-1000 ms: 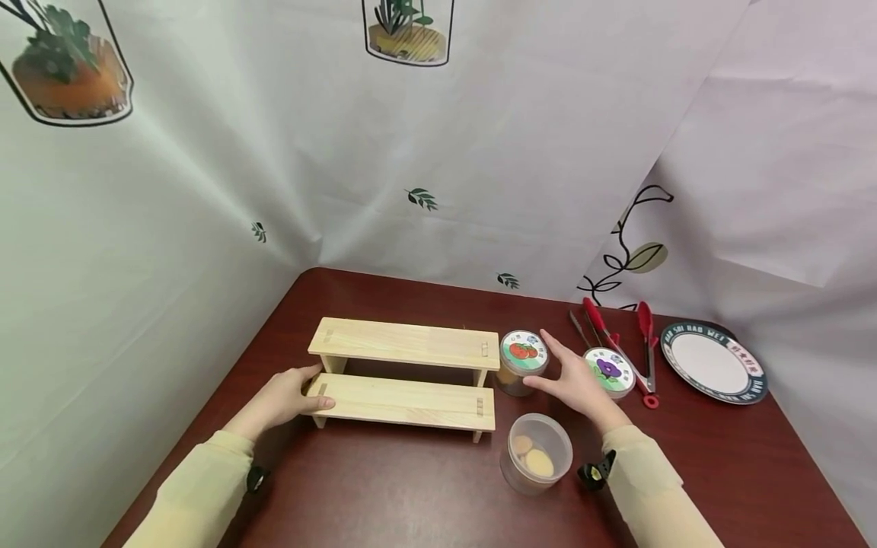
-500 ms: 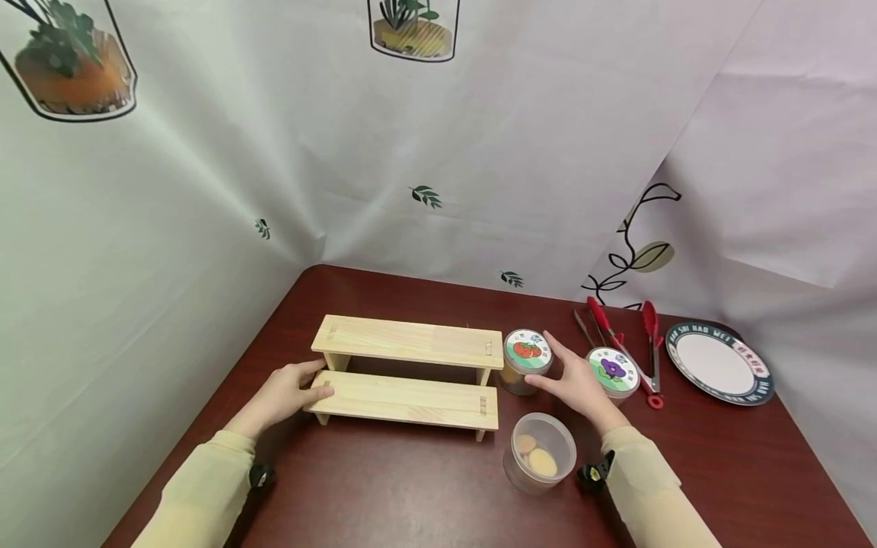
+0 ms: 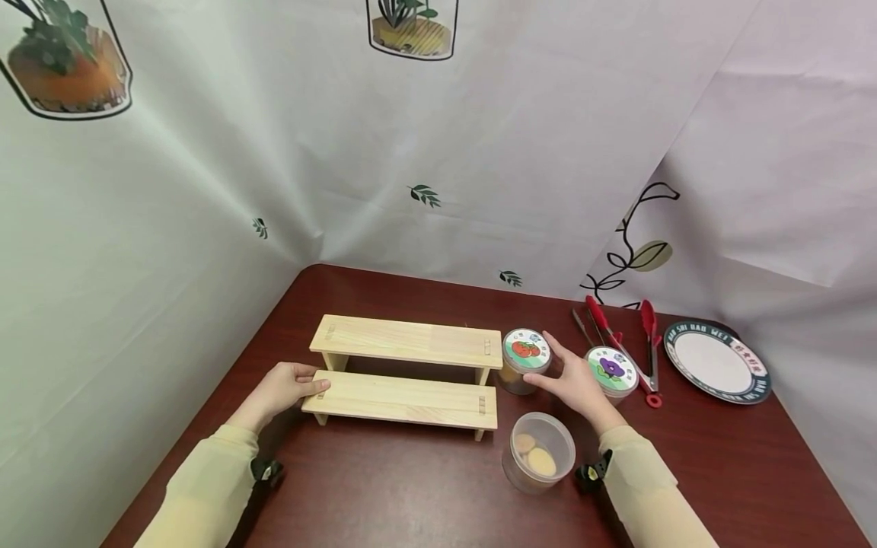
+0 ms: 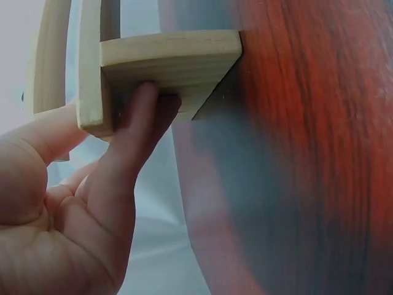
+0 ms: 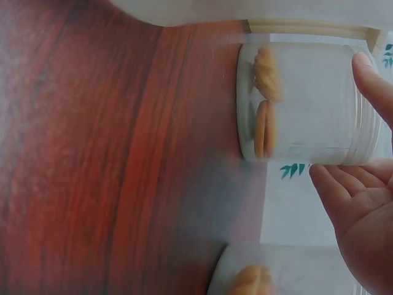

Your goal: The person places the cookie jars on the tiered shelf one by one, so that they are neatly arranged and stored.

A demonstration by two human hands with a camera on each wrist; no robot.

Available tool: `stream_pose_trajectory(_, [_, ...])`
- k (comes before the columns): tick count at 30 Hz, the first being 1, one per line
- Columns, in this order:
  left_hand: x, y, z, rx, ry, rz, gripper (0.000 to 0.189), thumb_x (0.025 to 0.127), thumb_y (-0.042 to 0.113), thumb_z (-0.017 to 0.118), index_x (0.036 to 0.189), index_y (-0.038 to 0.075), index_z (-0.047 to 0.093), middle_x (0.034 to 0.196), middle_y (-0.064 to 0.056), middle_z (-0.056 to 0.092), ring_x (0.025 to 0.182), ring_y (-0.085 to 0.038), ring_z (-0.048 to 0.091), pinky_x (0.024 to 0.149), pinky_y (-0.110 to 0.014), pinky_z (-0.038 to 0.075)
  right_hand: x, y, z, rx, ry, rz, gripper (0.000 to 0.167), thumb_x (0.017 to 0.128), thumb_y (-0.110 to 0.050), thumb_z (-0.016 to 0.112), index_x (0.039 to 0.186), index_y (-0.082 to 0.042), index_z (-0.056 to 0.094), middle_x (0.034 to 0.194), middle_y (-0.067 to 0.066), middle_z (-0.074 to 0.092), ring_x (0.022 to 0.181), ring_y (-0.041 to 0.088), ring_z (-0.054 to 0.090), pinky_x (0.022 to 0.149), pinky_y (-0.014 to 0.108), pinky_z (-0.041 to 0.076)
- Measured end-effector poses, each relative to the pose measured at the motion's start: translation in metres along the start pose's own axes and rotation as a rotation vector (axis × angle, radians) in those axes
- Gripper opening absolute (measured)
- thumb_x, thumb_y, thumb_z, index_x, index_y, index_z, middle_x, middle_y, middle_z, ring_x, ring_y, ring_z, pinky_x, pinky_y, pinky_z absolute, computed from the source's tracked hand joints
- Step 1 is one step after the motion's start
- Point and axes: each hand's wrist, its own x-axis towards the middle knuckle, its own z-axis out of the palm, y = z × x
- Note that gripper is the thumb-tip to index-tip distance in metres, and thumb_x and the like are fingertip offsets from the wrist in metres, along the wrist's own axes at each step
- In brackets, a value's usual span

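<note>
A two-step wooden stand (image 3: pixel 404 342) rests on the table. My left hand (image 3: pixel 281 392) grips the left end of its lower step (image 3: pixel 404 399). In the left wrist view the thumb lies over the board's end, with fingers (image 4: pixel 144 101) underneath against the leg. My right hand (image 3: pixel 572 380) holds a clear jar (image 3: pixel 515 378) with a tomato picture on its lid (image 3: pixel 526 348), thumb and fingers at the lid's rim. The right wrist view shows cookies (image 5: pixel 267 74) inside this jar, which stands on the table right of the stand.
An open clear jar (image 3: pixel 514 464) holding round cookies stands in front. Right of my hand is a jar with a purple flower lid (image 3: pixel 612 369). Red-tipped tongs (image 3: pixel 649 342) lie behind it, and a white plate with a dark green rim (image 3: pixel 754 388) sits at far right.
My left thumb has shifted back and left along the lower step's end, uncovering more of its front corner. The right hand stays at the tomato-lid jar. The head view moved slightly.
</note>
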Motion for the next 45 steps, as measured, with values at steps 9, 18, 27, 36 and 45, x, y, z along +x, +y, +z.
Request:
stream_pose_trajectory(9, [0.002, -0.002, 0.002, -0.049, -0.015, -0.009, 0.055, 0.089, 0.018, 0.067, 0.121, -0.023, 0.049, 0.101, -0.029, 0.066, 0.077, -0.020, 0.069, 0.065, -0.034, 0.056, -0.005, -0.007, -0.003, 0.070, 0.027, 0.056, 0.093, 0.073, -0.041, 0.081, 0.146, -0.005, 0.036, 0.135, 0.022, 0.051, 0.121, 0.036, 0.052, 0.093, 0.049, 0.046])
stream_pose_trajectory(18, [0.002, -0.003, 0.001, -0.049, -0.020, -0.010, 0.052, 0.090, 0.017, 0.067, 0.120, -0.022, 0.051, 0.097, -0.026, 0.068, 0.074, -0.018, 0.068, 0.063, -0.032, 0.055, -0.011, -0.016, -0.016, 0.042, 0.069, 0.059, 0.094, 0.071, -0.046, 0.081, 0.146, -0.011, 0.037, 0.134, 0.018, 0.053, 0.119, 0.034, 0.054, 0.090, 0.048, 0.048])
stream_pose_trajectory(27, [0.004, -0.002, -0.001, -0.072, -0.049, -0.020, 0.054, 0.090, 0.017, 0.066, 0.122, -0.023, 0.048, 0.099, -0.027, 0.067, 0.077, -0.020, 0.068, 0.066, -0.035, 0.056, -0.018, -0.030, -0.039, -0.002, 0.092, 0.115, 0.096, 0.072, -0.052, 0.078, 0.148, -0.012, 0.034, 0.135, 0.020, 0.052, 0.120, 0.036, 0.052, 0.092, 0.050, 0.046])
stream_pose_trajectory(36, [0.002, -0.002, -0.004, -0.053, -0.048, -0.014, 0.056, 0.091, 0.018, 0.065, 0.122, -0.025, 0.046, 0.102, -0.030, 0.066, 0.079, -0.020, 0.068, 0.067, -0.035, 0.056, -0.023, -0.057, -0.056, 0.036, 0.119, 0.099, 0.091, 0.072, -0.049, 0.079, 0.147, -0.017, 0.038, 0.134, 0.018, 0.054, 0.120, 0.033, 0.054, 0.089, 0.048, 0.049])
stream_pose_trajectory(45, [0.002, -0.001, -0.004, -0.056, -0.054, -0.003, 0.055, 0.092, 0.017, 0.064, 0.122, -0.025, 0.045, 0.102, -0.030, 0.066, 0.078, -0.020, 0.068, 0.066, -0.036, 0.056, -0.018, -0.073, -0.054, 0.127, 0.108, 0.056, 0.090, 0.071, -0.044, 0.081, 0.146, -0.015, 0.039, 0.135, 0.014, 0.053, 0.122, 0.027, 0.054, 0.092, 0.041, 0.047])
